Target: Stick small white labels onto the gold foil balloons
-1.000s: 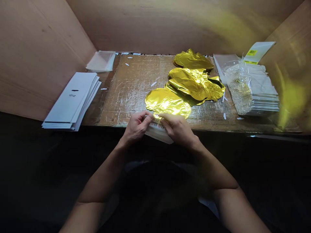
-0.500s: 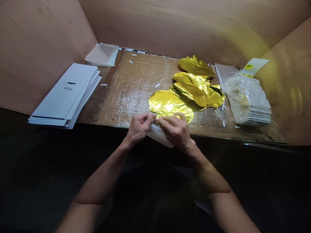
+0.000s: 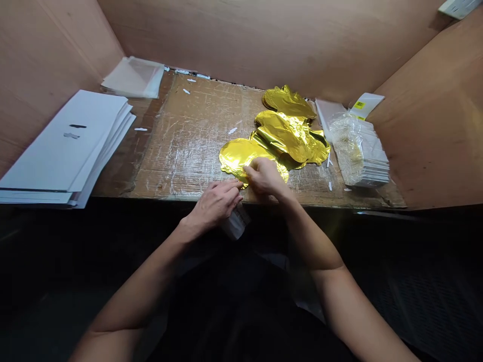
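Observation:
At the front edge of the table, my left hand (image 3: 216, 205) is closed on a translucent plastic bag (image 3: 236, 224) with small dark print, which hangs below the edge. My right hand (image 3: 267, 176) is closed in a pinch at the near gold foil balloon (image 3: 238, 152), a flat, shiny piece with a scalloped rim. Part of that balloon is covered by the right hand. Behind it, more flat gold foil balloons (image 3: 287, 136) overlap in a loose heap, and a neater stack of them (image 3: 289, 103) lies farther back.
White cards with hanger slots (image 3: 64, 141) are stacked at the left, near clear bags (image 3: 134, 78). On the right stands a bundle of thin white packs (image 3: 372, 156) with netted, clear wrapping. White paper scraps dot the cardboard tabletop (image 3: 181, 141). Wooden panels (image 3: 211, 35) enclose the back and sides.
My right hand has left the bag and moved up onto the near gold foil balloon. The left hand keeps the bag, now turned palm down. The view has shifted right.

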Tool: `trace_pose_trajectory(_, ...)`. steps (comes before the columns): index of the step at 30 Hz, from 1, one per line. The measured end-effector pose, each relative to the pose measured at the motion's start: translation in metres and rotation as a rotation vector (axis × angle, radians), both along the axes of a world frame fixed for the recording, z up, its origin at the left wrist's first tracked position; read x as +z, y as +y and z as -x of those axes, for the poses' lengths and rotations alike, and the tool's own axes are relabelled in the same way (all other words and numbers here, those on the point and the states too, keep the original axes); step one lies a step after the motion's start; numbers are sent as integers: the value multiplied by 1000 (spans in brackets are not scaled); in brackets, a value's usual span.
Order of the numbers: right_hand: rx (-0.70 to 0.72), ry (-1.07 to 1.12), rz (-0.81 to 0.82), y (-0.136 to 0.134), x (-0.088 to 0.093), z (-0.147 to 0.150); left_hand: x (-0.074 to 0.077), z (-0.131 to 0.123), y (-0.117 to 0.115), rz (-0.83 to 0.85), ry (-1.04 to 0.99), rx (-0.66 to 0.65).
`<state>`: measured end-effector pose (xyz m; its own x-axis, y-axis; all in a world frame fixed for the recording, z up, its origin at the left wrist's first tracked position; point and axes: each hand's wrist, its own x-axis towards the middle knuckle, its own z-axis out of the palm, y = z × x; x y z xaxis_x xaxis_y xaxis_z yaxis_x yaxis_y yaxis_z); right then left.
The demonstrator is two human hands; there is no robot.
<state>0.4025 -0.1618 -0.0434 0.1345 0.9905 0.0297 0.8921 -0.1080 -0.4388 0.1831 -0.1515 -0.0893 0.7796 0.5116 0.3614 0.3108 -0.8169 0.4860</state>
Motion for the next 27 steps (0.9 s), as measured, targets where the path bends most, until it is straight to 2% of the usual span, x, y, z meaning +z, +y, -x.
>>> trace_pose_trajectory(3,-85,-330,-11,-2,-5,5,-8,-4,-1,-65,54,37)
trace_pose_trajectory(5,-124,-403,-89,-8,-6,1,-11,-4,-1,-84,41,38)
trace_pose_trajectory(7,-38,-348,-146,-11,-8,-6,-13,-2,-1,-96,13,34)
trace_pose_trajectory(10,190,-201,-138,-7,-16,-14,-15,-1,-2,-128,-40,25)
trace_pose_trajectory(13,268,-51,-93,4,-19,-18,-15,-2,-3,-159,-48,10)
trace_pose_trajectory(15,283,64,-62,15,-8,-27,-15,-2,-3,-138,-36,13)
trace_pose_trajectory(17,231,118,-27,28,16,-46,-13,-2,-3,-76,-36,16)
trace_pose_trajectory(20,-89,13,-69,46,66,-94,-6,1,2,118,-113,78)
trace_pose_trajectory(22,-327,-88,-197,47,92,-121,1,4,6,289,-197,181)
trace_pose_trajectory(23,-401,-137,-281,43,100,-126,5,6,8,361,-239,231)
trace_pose_trajectory(25,-381,-163,-397,26,98,-117,11,8,12,456,-305,290)
trace_pose_trajectory(27,-134,-33,-351,0,80,-83,16,8,14,500,-362,305)
